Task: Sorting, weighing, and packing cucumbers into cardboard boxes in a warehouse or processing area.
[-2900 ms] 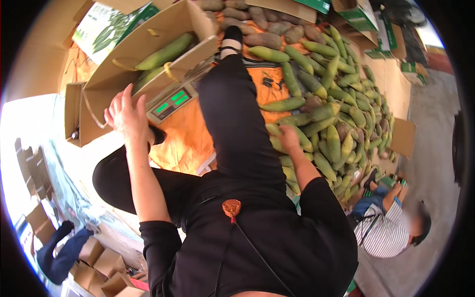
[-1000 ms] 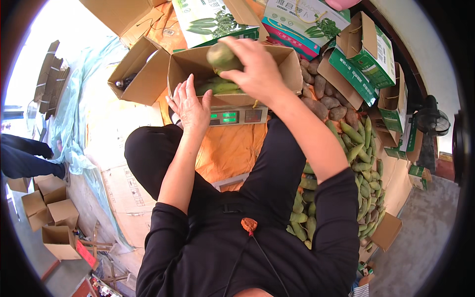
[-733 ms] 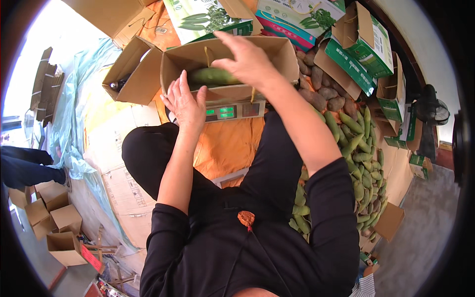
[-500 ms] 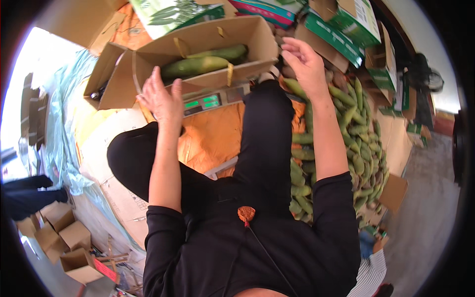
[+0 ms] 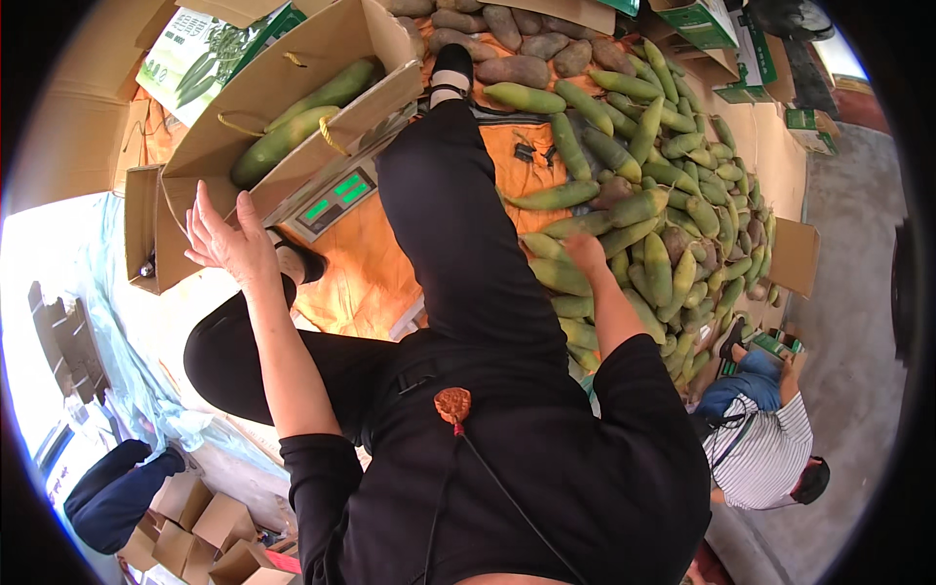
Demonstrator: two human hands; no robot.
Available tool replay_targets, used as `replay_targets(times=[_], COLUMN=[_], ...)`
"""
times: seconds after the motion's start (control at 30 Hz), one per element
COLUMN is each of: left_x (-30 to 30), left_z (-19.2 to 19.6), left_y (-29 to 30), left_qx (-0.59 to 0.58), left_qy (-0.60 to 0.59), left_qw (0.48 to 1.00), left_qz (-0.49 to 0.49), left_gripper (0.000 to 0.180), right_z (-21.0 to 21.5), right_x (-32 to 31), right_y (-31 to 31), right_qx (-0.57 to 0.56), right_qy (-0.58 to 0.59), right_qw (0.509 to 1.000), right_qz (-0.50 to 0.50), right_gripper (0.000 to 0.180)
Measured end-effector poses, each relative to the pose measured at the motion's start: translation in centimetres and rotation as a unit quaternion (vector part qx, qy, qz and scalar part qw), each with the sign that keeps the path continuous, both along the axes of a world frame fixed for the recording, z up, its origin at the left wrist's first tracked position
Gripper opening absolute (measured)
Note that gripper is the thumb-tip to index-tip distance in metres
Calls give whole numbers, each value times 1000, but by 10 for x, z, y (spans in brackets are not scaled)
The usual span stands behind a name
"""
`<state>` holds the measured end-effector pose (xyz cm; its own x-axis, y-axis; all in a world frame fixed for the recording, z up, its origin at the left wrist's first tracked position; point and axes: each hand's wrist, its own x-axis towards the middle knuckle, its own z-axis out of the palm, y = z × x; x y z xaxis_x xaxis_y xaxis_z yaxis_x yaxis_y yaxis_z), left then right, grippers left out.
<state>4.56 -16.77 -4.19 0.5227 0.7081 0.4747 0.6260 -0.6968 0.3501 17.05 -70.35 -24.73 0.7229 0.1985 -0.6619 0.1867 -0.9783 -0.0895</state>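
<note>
Two long green radishes [image 5: 310,115] lie side by side inside an open cardboard box [image 5: 283,60] with yellow cord loops. Under the box is a scale [image 5: 333,198] with a lit green display. My left hand [image 5: 232,239] is at the box's near left corner, its fingers stretched out and nothing in them; whether it touches the cardboard I cannot tell. My right hand [image 5: 586,253] reaches down onto the near left side of a big heap of green radishes [image 5: 673,210]. Its fingers point away and are hidden, so any hold on a radish does not show.
Brownish-purple roots [image 5: 517,70] lie beyond the heap. Printed cartons [image 5: 694,21] stand at the far right. A person in a striped shirt [image 5: 765,448] bends down at the right. Small brown boxes [image 5: 190,531] sit at lower left. My black-trousered leg [image 5: 444,210] lies between box and heap.
The view has swung to the right, showing more of the heap and another person. My right hand has gone from the box's right end down to the heap. My left hand remains near the box's left end.
</note>
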Motion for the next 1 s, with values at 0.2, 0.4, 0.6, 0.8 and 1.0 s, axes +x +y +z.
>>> replay_targets(times=[0.2,0.4,0.6,0.8,1.0], left_x=[-2,-3,-1,-1,-1], left_z=[-1,0,2,6,-2], left_y=[5,1,-2,-5,-4], left_qx=[18,0,-10,-10,-9], left_qy=[-3,13,12,17,36], left_qw=[1000,1000,1000,1000,999], left_qz=[-11,-5,-3,-8,-22], left_gripper=[55,55,54,49,42], right_z=[52,62,39,39,70], right_x=[-48,-56,-63,-60,-39], right_y=[22,49,44,42,25], right_qx=[-158,-224,-205,-181,-104], right_qy=[101,126,102,115,-15], right_qw=[982,966,973,975,994], right_qz=[-38,26,-9,-58,-29], right_gripper=[75,74,58,71,68])
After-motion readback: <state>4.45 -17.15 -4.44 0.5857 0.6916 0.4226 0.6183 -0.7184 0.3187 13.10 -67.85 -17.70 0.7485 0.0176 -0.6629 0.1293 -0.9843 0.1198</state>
